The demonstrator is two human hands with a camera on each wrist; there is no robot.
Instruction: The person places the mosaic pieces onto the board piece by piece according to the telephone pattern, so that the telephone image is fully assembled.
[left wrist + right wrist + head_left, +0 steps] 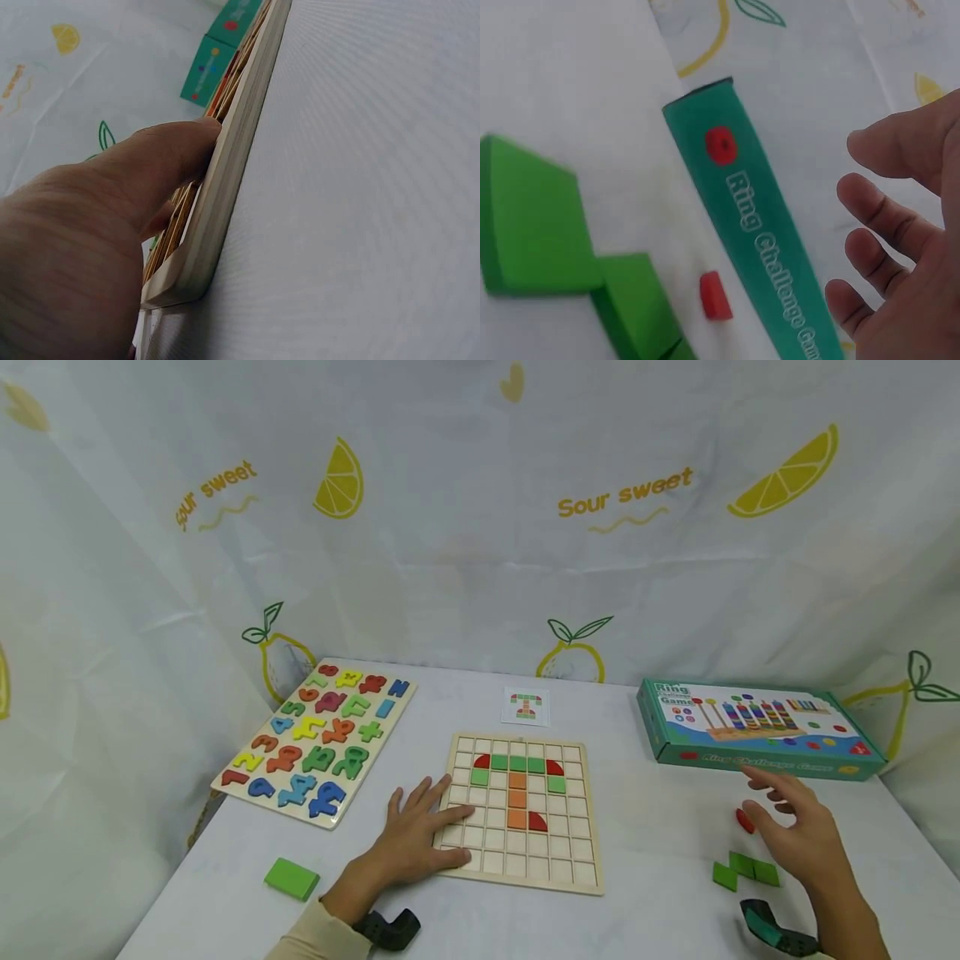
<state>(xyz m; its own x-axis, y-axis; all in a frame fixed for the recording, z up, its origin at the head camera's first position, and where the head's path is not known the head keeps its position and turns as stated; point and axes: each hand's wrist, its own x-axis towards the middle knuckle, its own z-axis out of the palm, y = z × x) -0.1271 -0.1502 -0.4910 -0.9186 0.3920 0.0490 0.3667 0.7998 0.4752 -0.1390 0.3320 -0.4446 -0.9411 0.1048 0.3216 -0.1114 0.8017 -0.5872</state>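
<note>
My left hand (412, 839) lies with spread fingers on the left edge of a wooden grid board (536, 870); its thumb (161, 154) rests along the rim in the left wrist view. Green squares (517, 763), three orange squares (517, 799) and three red quarter-round pieces (537, 822) sit in the board's cells. My right hand (806, 835) is held above the table at the right, fingers loosely bent and nothing between them. Near its thumb lies a loose red piece (745, 821). Three loose green squares (724, 877) lie just nearer to me.
A small pattern card (526, 707) lies behind the board. At the back right is a green Ring Challenge Game box (765, 764). A number puzzle board (378, 727) is on the left, with a green block (292, 879) in front of it. A printed curtain hangs behind.
</note>
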